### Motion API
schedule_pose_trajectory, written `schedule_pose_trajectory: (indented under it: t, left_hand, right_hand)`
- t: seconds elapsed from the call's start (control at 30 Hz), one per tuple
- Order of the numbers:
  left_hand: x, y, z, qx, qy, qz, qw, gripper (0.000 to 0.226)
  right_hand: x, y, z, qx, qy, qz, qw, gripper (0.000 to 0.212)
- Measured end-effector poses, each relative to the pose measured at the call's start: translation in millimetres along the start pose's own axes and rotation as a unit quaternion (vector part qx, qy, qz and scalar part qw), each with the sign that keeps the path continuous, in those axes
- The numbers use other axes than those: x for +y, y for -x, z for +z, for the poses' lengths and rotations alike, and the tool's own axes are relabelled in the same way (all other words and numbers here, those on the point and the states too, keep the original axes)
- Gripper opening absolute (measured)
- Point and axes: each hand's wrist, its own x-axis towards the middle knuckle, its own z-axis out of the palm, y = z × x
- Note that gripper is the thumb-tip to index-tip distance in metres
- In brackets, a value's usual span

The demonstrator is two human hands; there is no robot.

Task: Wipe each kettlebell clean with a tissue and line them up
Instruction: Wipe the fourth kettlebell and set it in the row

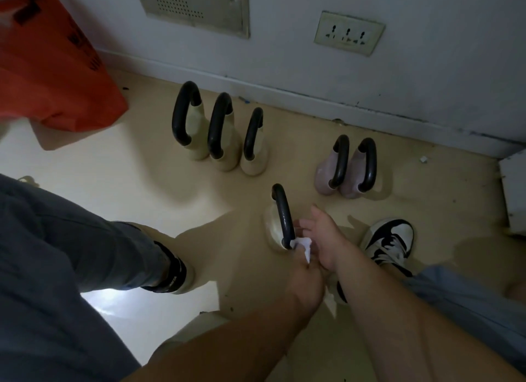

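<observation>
Both hands work a white tissue (302, 246) at the near end of a cream kettlebell's (271, 225) black handle, low on the floor (136, 165).

Left hand (306, 279) is closed around the tissue, pressing it to the handle at about 6 o'clock of the bell; right hand (323, 236) is half open, fingers spread, resting beside the handle and gripping nothing clearly. Three cream kettlebells (219, 131) stand in a row at 11 o'clock near the wall, and two pink kettlebells (345, 168) stand at 1 o'clock. Likely risks: the thin tissue could tear or bunch under hard rubbing, and the bell could tip or slide, since neither hand holds it firmly; the person's shoe (390, 242) stands just beside it at 3 o'clock.
</observation>
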Motion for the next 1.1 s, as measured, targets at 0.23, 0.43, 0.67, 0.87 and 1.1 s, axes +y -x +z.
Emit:
schedule_pose_trajectory:
  t: [0.23,0.43,0.67,0.87,1.1]
  left_hand:
    - [-14.4,-43.3,-55.4,0.134,0.023,-0.156,0.978,0.038]
    - [32.8,-78.5,-89.6,0.255,0.006,-0.069,0.964,0.046]
    - [115.9,-131.2,-90.1,0.086,-0.349,0.138,0.923,0.034]
    - [113.0,-140.2,-79.0,-0.069,-0.646,0.158,0.744,0.042]
    - [61.8,-89.9,-73.9,-0.106,-0.744,0.388,0.534,0.028]
  right_hand:
    - [0.7,-4.8,-7.9,0.019,-0.019,-0.03,0.999,0.073]
    - [7.1,-22.4,5.5,0.01,-0.053,-0.023,0.998,0.067]
    - [2.6,-37.9,7.8,0.017,-0.034,-0.02,0.999,0.062]
    - [-2.2,-44.8,3.7,0.022,-0.039,-0.021,0.999,0.075]
    - [-0.4,-47.1,3.4,0.048,-0.078,0.002,0.996,0.076]
